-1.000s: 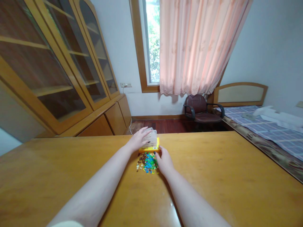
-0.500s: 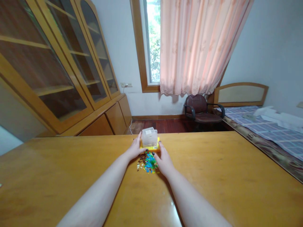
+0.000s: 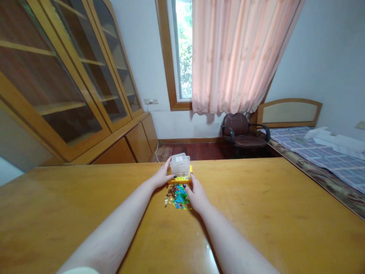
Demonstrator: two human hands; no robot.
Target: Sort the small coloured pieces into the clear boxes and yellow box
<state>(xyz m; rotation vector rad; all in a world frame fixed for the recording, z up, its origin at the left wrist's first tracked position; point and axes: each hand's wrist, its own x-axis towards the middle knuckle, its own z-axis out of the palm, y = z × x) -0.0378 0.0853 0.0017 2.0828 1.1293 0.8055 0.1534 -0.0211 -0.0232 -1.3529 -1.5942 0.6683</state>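
A yellow box [image 3: 179, 182] lies near the far edge of the table, and a clear plastic container [image 3: 180, 163] with a white label is on it. My left hand [image 3: 163, 177] is at their left side, fingers stretched along the container and thumb apart by the yellow front. On the right, my right hand [image 3: 197, 193] has its fingertips at the box's corner, its thumb spread toward the pile. That pile of small toy bricks [image 3: 180, 196], blue, green, brown, white and yellow, is just in front of the box. Whether the fingers press on the box is hard to see.
The wooden table [image 3: 245, 213] spans the foreground. A glass-door cabinet [image 3: 94, 68] stands to the left. Beyond the table are a brown armchair [image 3: 242, 131], a pink curtain [image 3: 236, 57] and a bed [image 3: 302, 142] with a checked cover.
My left thumb has lifted up and left from the box's lower front edge, and the left hand has shifted slightly left. The right hand, box and bricks stay nearly in place.
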